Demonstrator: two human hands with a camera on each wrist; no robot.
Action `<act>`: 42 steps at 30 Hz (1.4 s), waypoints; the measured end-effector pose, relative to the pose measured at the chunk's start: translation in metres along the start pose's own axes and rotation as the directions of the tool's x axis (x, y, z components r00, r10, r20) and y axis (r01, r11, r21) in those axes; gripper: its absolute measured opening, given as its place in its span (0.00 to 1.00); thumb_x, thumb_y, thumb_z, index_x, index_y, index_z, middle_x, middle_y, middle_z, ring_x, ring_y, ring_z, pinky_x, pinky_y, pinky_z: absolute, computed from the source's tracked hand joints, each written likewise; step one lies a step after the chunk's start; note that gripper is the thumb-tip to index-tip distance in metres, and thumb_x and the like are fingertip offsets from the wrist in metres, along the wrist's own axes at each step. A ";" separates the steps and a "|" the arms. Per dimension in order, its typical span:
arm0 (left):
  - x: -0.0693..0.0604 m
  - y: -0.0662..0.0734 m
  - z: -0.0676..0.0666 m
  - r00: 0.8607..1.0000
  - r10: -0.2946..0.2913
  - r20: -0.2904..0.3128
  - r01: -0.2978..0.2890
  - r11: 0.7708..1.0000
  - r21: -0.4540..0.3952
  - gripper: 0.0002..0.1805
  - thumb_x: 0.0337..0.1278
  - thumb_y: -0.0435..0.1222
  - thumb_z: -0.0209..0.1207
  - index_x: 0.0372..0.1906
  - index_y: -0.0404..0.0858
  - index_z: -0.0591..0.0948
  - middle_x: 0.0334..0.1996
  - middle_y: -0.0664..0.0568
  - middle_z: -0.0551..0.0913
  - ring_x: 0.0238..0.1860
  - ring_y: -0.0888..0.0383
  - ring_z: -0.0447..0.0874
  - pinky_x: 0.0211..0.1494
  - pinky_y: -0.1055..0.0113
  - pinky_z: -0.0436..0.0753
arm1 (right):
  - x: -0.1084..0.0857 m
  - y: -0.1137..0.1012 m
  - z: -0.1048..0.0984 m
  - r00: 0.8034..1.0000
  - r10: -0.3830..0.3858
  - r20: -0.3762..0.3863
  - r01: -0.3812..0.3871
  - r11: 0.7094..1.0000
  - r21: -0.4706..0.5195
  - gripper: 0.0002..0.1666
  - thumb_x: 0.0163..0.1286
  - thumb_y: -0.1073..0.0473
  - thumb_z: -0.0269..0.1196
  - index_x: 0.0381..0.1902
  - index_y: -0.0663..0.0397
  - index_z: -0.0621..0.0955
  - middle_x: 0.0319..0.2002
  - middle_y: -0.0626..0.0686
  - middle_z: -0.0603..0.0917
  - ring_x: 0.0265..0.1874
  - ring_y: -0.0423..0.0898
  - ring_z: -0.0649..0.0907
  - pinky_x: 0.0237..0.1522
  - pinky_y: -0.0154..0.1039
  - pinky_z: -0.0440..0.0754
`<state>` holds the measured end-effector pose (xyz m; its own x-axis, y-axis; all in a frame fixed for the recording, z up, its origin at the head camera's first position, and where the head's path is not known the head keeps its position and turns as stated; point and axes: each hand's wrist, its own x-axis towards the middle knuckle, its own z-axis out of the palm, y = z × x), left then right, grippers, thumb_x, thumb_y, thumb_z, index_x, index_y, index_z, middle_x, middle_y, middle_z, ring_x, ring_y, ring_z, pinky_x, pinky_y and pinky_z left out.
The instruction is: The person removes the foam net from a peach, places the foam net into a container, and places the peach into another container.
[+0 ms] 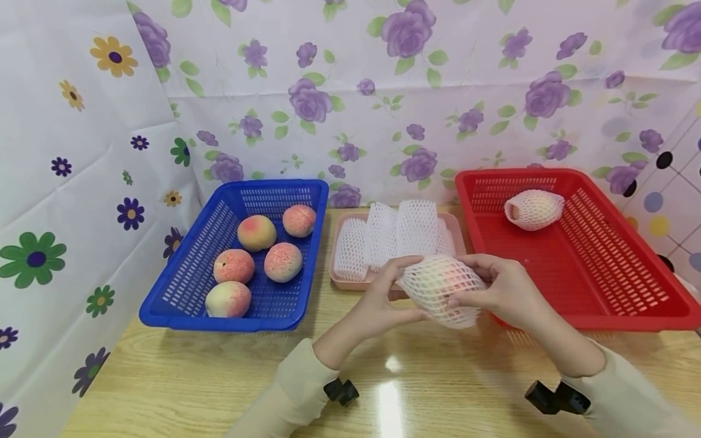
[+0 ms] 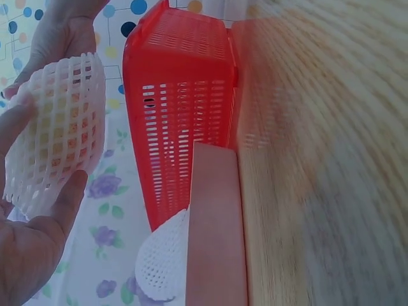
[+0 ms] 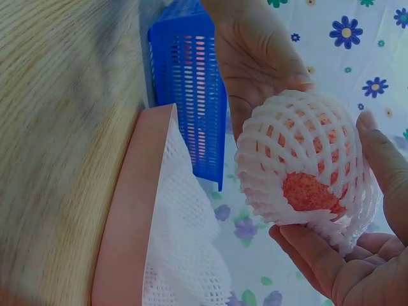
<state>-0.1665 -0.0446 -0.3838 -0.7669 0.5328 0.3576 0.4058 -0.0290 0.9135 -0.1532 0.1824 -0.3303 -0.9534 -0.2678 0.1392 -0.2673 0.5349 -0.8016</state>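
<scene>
Between my two hands, above the front of the pink tray, is a peach in a white foam net [image 1: 440, 287]. My left hand [image 1: 378, 304] holds it from the left, thumb below and fingers above. From the right, my right hand [image 1: 501, 292] grips the net's other end with thumb and fingers. In the right wrist view, red peach skin [image 3: 312, 192] shows through the net's opening at that end. The left wrist view shows the netting [image 2: 60, 127] stretched over the fruit between both hands.
A blue basket [image 1: 164, 304] with several bare peaches [image 1: 256, 233] stands at left. The pink tray [image 1: 350, 285] holds several white foam nets [image 1: 383, 234]. In the red basket [image 1: 547, 267] at right lies another netted peach [image 1: 533, 210]. Patterned cloth [image 1: 361, 121] hangs behind.
</scene>
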 end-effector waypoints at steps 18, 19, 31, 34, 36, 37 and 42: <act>-0.001 0.001 -0.014 0.996 -0.058 -0.061 0.053 0.995 -0.088 0.50 0.37 0.18 0.68 0.69 0.39 0.58 0.62 0.39 0.64 0.51 0.58 0.75 0.53 0.63 0.82 | 0.002 0.005 0.034 0.986 0.054 -0.158 -0.027 0.985 0.170 0.31 0.48 0.59 0.76 0.51 0.65 0.81 0.40 0.61 0.86 0.30 0.33 0.80 0.32 0.27 0.83; -0.001 0.001 -0.015 0.996 -0.065 -0.062 0.059 0.994 -0.095 0.50 0.37 0.17 0.68 0.69 0.40 0.58 0.62 0.39 0.64 0.51 0.57 0.74 0.53 0.64 0.82 | 0.002 0.006 0.036 0.983 0.050 -0.174 -0.020 0.985 0.172 0.30 0.48 0.59 0.76 0.50 0.64 0.81 0.40 0.60 0.86 0.30 0.33 0.80 0.31 0.27 0.82; -0.005 0.003 -0.034 0.979 -0.185 -0.087 0.171 0.974 -0.147 0.49 0.45 0.21 0.67 0.71 0.43 0.54 0.57 0.34 0.71 0.47 0.55 0.79 0.46 0.62 0.84 | 0.016 0.007 0.070 0.975 0.126 -0.183 -0.066 0.950 0.305 0.27 0.57 0.58 0.71 0.54 0.60 0.79 0.45 0.61 0.84 0.35 0.33 0.81 0.36 0.27 0.82; -0.006 0.004 -0.038 0.977 -0.198 -0.076 0.187 0.973 -0.132 0.49 0.46 0.22 0.66 0.71 0.45 0.54 0.59 0.35 0.69 0.50 0.51 0.79 0.46 0.60 0.84 | 0.017 0.007 0.074 0.979 0.122 -0.163 -0.063 0.943 0.326 0.28 0.58 0.58 0.70 0.56 0.59 0.78 0.48 0.60 0.83 0.38 0.34 0.80 0.39 0.27 0.82; -0.007 0.004 -0.040 0.978 -0.196 -0.076 0.186 0.975 -0.122 0.49 0.45 0.21 0.66 0.71 0.45 0.54 0.60 0.35 0.68 0.51 0.49 0.79 0.46 0.59 0.85 | 0.018 0.006 0.076 0.983 0.119 -0.143 -0.062 0.934 0.351 0.29 0.59 0.59 0.69 0.58 0.58 0.76 0.49 0.60 0.81 0.40 0.36 0.80 0.40 0.28 0.82; -0.007 0.004 -0.040 0.978 -0.194 -0.076 0.184 0.975 -0.122 0.49 0.45 0.21 0.66 0.71 0.45 0.55 0.60 0.35 0.68 0.51 0.48 0.79 0.47 0.59 0.85 | 0.018 0.006 0.077 0.984 0.117 -0.131 -0.062 0.929 0.364 0.29 0.60 0.59 0.68 0.59 0.58 0.76 0.50 0.60 0.81 0.41 0.36 0.79 0.41 0.28 0.81; -0.007 0.007 -0.041 0.976 -0.195 -0.100 0.185 0.977 -0.103 0.48 0.44 0.21 0.66 0.70 0.43 0.57 0.59 0.35 0.70 0.52 0.46 0.79 0.47 0.59 0.84 | 0.019 0.003 0.078 0.992 0.118 -0.044 -0.085 0.887 0.454 0.32 0.62 0.62 0.66 0.63 0.56 0.70 0.54 0.58 0.77 0.46 0.39 0.79 0.45 0.30 0.81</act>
<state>-0.1790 -0.0837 -0.3721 -0.8772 0.4410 0.1899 0.2035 -0.0168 0.9789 -0.1609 0.1168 -0.3758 -0.9835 -0.1672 0.0695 -0.0925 0.1338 -0.9867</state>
